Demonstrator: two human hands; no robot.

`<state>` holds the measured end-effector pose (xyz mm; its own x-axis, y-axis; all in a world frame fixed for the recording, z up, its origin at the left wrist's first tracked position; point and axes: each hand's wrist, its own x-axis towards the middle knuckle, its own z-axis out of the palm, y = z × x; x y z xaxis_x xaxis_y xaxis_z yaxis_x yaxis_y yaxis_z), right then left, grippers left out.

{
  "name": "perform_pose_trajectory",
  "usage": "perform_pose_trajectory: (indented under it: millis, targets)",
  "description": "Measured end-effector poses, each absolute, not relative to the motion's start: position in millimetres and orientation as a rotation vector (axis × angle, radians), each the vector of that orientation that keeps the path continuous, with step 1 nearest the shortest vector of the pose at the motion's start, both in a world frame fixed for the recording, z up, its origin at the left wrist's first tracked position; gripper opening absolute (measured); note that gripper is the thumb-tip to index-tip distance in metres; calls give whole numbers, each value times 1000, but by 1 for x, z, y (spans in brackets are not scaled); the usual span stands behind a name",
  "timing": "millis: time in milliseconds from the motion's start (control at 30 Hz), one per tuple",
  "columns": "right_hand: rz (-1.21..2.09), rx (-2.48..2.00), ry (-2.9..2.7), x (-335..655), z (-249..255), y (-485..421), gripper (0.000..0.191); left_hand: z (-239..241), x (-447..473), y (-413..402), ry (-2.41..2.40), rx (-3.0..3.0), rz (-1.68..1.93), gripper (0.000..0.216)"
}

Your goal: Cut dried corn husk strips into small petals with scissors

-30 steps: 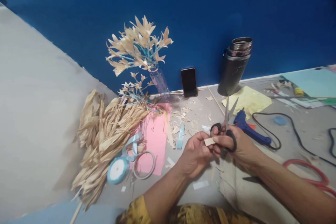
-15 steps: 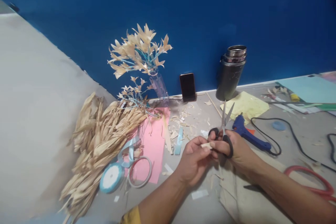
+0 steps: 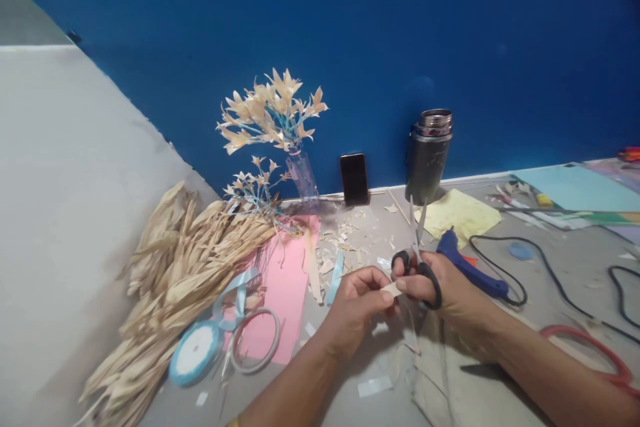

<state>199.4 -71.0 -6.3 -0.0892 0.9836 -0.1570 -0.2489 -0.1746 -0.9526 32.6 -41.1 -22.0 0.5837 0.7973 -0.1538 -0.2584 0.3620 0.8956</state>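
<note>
My left hand [image 3: 357, 310] pinches a small pale piece of corn husk [image 3: 393, 289] between thumb and fingers. Fingers of my right hand [image 3: 440, 283] touch the other end of that piece. Black-handled scissors [image 3: 416, 233] are looped on my right hand, their blades parted and pointing away from me. Husk scraps [image 3: 345, 237] lie scattered beyond my hands. To the left, a heap of dried corn husks [image 3: 185, 267] rests beside pink paper [image 3: 285, 293]. Cream husk flowers [image 3: 273, 110] on blue stems stand in a clear bottle [image 3: 303, 177].
A dark flask [image 3: 427, 160] and a phone [image 3: 354, 180] stand against the blue wall. At right lie a blue glue gun [image 3: 470, 270] with its black cord, yellow paper [image 3: 460, 217] and red-handled scissors [image 3: 590, 340]. A blue ribbon spool [image 3: 195, 352] and a tape roll [image 3: 256, 340] are at left.
The view has tilted up slightly, so table items sit lower. Both hands stay close together on the husk piece, which has turned a little. The scissors remain in my right hand.
</note>
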Motion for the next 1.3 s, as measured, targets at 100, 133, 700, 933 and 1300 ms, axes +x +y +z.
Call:
perform_pose_trajectory:
  millis: [100,133,700,933,1300]
  targets:
    - [1423,-1145,-1027,200,-7,-71,24,-24,34,-41,705,993,771,22]
    - [1416,-1159,-1042,200,-8,-70,25,-24,34,-41,717,980,780,21]
    - [1633,-786,-923,203,-9,-71,30,-18,30,-38,475,915,806,20]
    - [1509,-1057,-1015,193,-5,-76,36,-18,29,-36,572,969,780,19]
    - [1386,-1149,-1017,191,-5,-80,32,-16,29,-39,620,978,774,21]
